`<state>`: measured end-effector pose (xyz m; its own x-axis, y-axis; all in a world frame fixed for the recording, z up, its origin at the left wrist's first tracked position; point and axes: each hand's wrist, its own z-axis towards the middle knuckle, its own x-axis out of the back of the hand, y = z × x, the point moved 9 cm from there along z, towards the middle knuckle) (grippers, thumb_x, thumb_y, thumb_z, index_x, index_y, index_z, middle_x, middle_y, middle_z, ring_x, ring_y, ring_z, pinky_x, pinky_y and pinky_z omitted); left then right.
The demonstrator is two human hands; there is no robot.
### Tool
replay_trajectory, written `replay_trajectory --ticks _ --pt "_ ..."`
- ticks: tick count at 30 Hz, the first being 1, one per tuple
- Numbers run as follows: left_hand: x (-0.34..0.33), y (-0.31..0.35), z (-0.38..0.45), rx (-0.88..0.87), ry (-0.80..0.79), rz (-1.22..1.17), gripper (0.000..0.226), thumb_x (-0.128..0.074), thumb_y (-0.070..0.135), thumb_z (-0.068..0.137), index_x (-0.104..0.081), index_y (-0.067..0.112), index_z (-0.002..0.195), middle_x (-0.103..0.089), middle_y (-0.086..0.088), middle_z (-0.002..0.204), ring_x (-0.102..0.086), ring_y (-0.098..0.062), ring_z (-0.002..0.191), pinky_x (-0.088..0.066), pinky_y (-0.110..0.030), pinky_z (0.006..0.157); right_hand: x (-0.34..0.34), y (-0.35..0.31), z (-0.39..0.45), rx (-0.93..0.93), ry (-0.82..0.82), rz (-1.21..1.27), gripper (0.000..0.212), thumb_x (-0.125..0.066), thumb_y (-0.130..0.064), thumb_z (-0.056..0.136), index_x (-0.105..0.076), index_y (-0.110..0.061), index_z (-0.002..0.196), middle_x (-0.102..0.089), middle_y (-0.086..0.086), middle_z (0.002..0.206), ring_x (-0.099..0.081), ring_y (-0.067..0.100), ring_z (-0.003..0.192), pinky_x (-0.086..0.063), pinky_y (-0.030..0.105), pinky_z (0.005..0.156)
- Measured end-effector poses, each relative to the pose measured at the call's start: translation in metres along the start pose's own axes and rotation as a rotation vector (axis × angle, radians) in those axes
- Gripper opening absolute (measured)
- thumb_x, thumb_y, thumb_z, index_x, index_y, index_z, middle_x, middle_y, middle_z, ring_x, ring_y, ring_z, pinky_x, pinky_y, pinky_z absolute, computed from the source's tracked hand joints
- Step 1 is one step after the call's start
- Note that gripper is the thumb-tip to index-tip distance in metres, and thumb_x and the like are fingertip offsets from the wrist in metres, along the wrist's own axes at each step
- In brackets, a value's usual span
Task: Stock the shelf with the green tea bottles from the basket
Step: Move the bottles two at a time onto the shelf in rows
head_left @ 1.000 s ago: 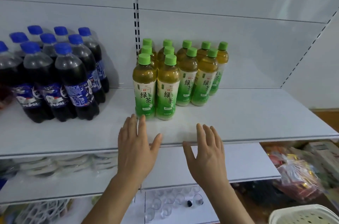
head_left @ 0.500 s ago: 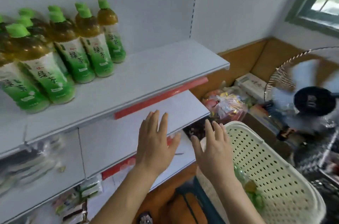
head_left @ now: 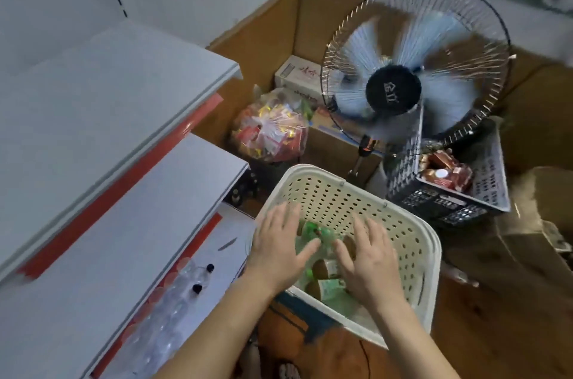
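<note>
Green tea bottles [head_left: 321, 270] lying on their sides in the bottom of the white basket [head_left: 412, 242], directly under both hands. Long axes hard to read through the blur; seemingly running roughly from the far left toward the near right, one green cap showing between the two hands. Left hand [head_left: 279, 250] over the left part of the pile, fingers straight and spread, holding nothing. Right hand [head_left: 369, 257] over the right part, fingers also spread and relaxed, holding nothing. Both palms facing down, forearms reaching in from the near edge, side by side. About equally near to the bottles; cannot tell whether any fingertip already touches one. Shelf [head_left: 102, 118] up and to the left, well apart from the basket. Probably next: closing each hand around one bottle, across its long axis, then lifting leftward.
</note>
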<state>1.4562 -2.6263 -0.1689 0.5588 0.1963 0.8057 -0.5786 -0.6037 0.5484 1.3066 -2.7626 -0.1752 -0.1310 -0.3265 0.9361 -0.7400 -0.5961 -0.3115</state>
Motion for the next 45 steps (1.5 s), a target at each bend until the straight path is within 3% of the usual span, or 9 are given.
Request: replay_trajectory --ticks 6,10,19,28,31,35,38,42,45 --pt "-0.059 -0.008 0.037 -0.017 -0.231 0.077 0.085 -0.043 0.066 0.106 -0.008 0.028 0.174 -0.006 -0.006 0.182 -0.003 -0.026 0.168 -0.01 -0.051 0.136 -0.05 0.05 0.0 -0.139 -0.148 -0.037 0.08 -0.027 -0.073 0.107 -0.014 -0.032 0.175 -0.014 0.008 0.182 -0.007 0.03 0.169 -0.007 0.051 0.137" --pt "-0.097 -0.007 0.051 -0.027 -0.354 0.15 0.085 -0.041 0.065 0.108 -0.007 0.026 0.174 -0.007 -0.008 0.182 -0.006 -0.028 0.168 -0.012 -0.052 0.135 -0.089 0.093 -0.005 -0.179 -0.221 -0.091 0.09 -0.02 -0.079 0.098 -0.019 -0.031 0.174 -0.02 0.006 0.182 -0.01 0.03 0.169 -0.014 0.054 0.136" --pt "-0.178 -0.042 0.07 0.038 -0.59 0.273 0.089 -0.039 0.071 0.105 -0.002 0.028 0.174 -0.013 -0.008 0.182 -0.017 -0.03 0.166 -0.019 -0.053 0.134 -0.164 0.143 0.003 -0.223 -0.517 -0.12 0.09 -0.049 -0.068 0.104 -0.006 -0.032 0.175 -0.014 0.012 0.182 -0.013 0.038 0.168 -0.018 0.061 0.134" --pt "-0.221 -0.069 0.11 0.11 -0.608 0.287 0.09 -0.047 0.067 0.104 -0.006 0.028 0.174 -0.026 -0.012 0.177 -0.032 -0.037 0.161 -0.033 -0.061 0.128 -0.208 0.161 0.043 -0.239 -0.656 -0.078 0.094 -0.053 -0.062 0.107 0.007 -0.036 0.174 0.01 0.008 0.183 0.009 0.035 0.168 -0.002 0.058 0.134" --pt "-0.239 -0.098 0.122 0.211 -0.61 0.241 0.089 -0.047 0.066 0.103 -0.008 0.028 0.173 -0.027 -0.015 0.176 -0.036 -0.039 0.158 -0.039 -0.06 0.124 -0.221 0.158 0.06 -0.21 -0.632 -0.106 0.096 -0.051 -0.066 0.106 0.012 -0.036 0.173 0.016 0.006 0.182 0.016 0.034 0.167 0.003 0.06 0.134" --pt "-0.255 -0.131 0.132 0.33 -0.67 0.254 0.088 -0.044 0.062 0.109 -0.001 0.02 0.173 -0.012 -0.013 0.181 -0.029 -0.041 0.161 -0.033 -0.057 0.128 -0.228 0.149 0.084 -0.167 -0.569 -0.078 0.091 -0.047 -0.065 0.108 0.008 -0.035 0.174 0.01 0.006 0.183 0.009 0.039 0.168 0.003 0.057 0.13" --pt "-0.261 -0.152 0.14 0.397 -0.642 0.214 0.09 -0.051 0.062 0.106 -0.007 0.02 0.173 -0.021 -0.013 0.178 -0.032 -0.04 0.16 -0.033 -0.057 0.127 -0.236 0.152 0.102 -0.183 -0.517 -0.045 0.094 -0.057 -0.062 0.105 0.001 -0.036 0.174 0.0 0.007 0.183 0.003 0.039 0.168 0.005 0.057 0.13" --pt "-0.286 -0.184 0.135 0.484 -0.691 0.201 0.099 -0.053 0.066 0.104 -0.003 0.016 0.173 -0.023 -0.018 0.177 -0.03 -0.041 0.161 -0.031 -0.056 0.129 -0.258 0.165 0.112 -0.232 -0.572 -0.068 0.099 -0.062 -0.063 0.102 0.002 -0.037 0.174 0.003 0.006 0.183 0.003 0.035 0.169 0.001 0.056 0.133" --pt "-0.304 -0.198 0.129 0.586 -0.755 0.188 0.105 -0.056 0.066 0.103 -0.004 0.005 0.171 -0.03 -0.023 0.174 -0.035 -0.044 0.158 -0.033 -0.055 0.129 -0.266 0.168 0.123 -0.233 -0.547 -0.128 0.101 -0.068 -0.063 0.099 -0.006 -0.036 0.174 -0.007 0.01 0.181 -0.011 0.039 0.166 -0.017 0.057 0.132"
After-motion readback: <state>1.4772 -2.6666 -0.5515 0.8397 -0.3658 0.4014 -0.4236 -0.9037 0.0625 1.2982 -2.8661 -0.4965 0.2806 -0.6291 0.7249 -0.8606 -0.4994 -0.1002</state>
